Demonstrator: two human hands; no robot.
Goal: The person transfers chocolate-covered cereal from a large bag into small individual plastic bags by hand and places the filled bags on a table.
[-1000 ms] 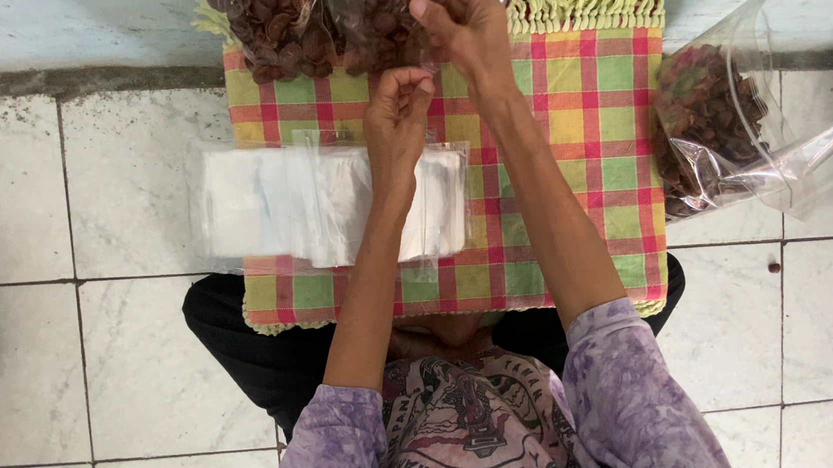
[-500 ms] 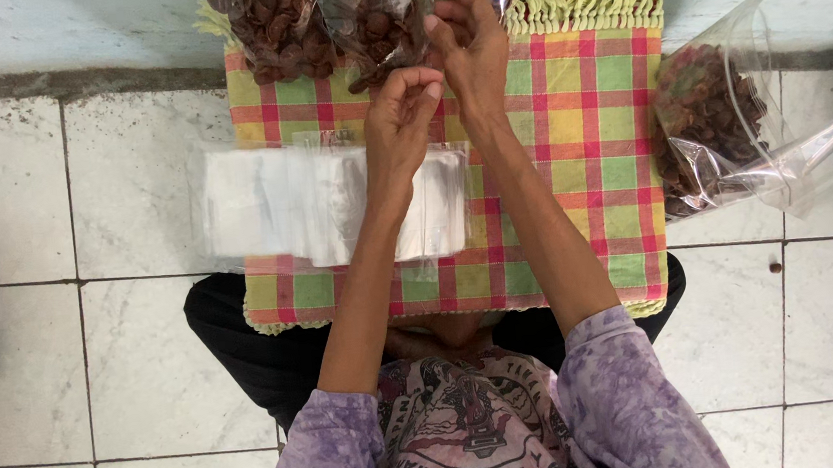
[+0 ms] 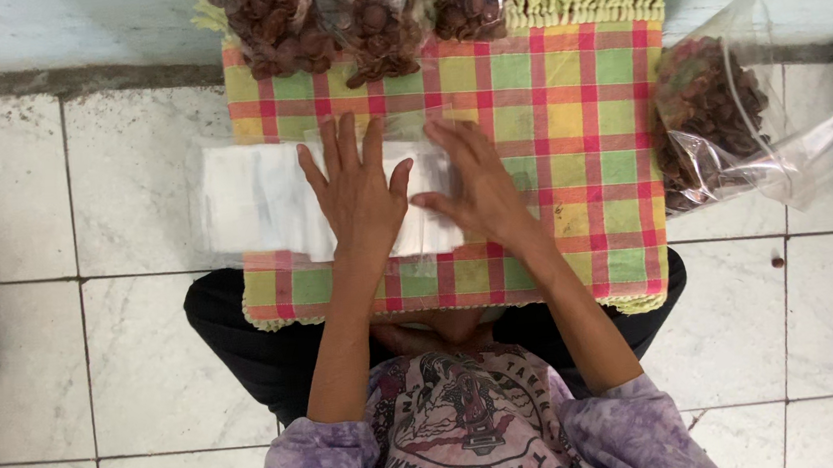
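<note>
Both hands: I see left hand (image 3: pixel 358 194) and right hand (image 3: pixel 478 188) flat, fingers spread, gripping nothing.
Thing: stack of clear flat plastic bags (image 3: pixel 263 199) beneath them on checked woven cloth (image 3: pixel 570 150).
Axis: stack runs left-right; left hand nearer its middle.

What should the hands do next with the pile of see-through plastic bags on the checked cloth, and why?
Probably peel one bag off the top. Both the left hand and the right hand lie flat and open on the stack of clear empty plastic bags, holding nothing. Three filled clear bags of small brown snacks already sit at the far edge of the red, yellow and green checked cloth.
</note>
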